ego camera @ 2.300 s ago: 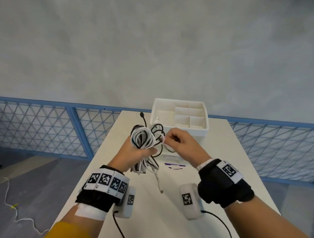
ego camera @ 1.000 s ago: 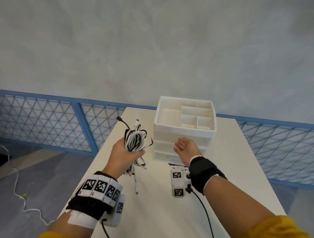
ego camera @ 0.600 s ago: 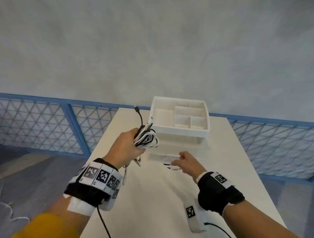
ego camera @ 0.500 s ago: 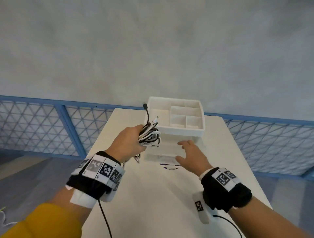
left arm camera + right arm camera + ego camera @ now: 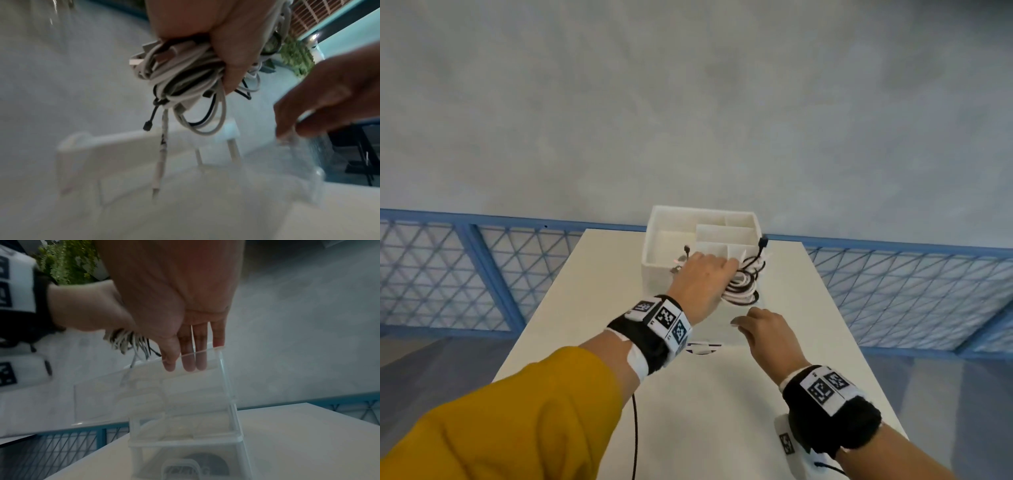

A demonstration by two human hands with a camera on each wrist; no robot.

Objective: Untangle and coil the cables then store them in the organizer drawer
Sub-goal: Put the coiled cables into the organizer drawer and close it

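My left hand (image 5: 702, 281) grips a coiled bundle of white and black cables (image 5: 743, 287) and holds it just above the pulled-out clear drawer (image 5: 722, 325) of the white organizer (image 5: 654, 270). Loose plug ends hang from the cable bundle (image 5: 185, 73) into the drawer. My right hand (image 5: 760, 323) is at the drawer's front edge. In the right wrist view its straight fingers (image 5: 189, 363) lie against the clear front wall of the drawer (image 5: 226, 386). The cables (image 5: 123, 340) show behind the thumb.
The organizer stands at the far middle of a white table (image 5: 722, 411); its top tray has several empty compartments (image 5: 726, 233). A lower drawer (image 5: 180, 467) is closed with something dark inside. A blue mesh railing (image 5: 482, 274) runs behind the table.
The right hand pulled the clear drawer out and stays at its front. The left hand carried the cable bundle from left of the organizer rightward, over the open drawer.
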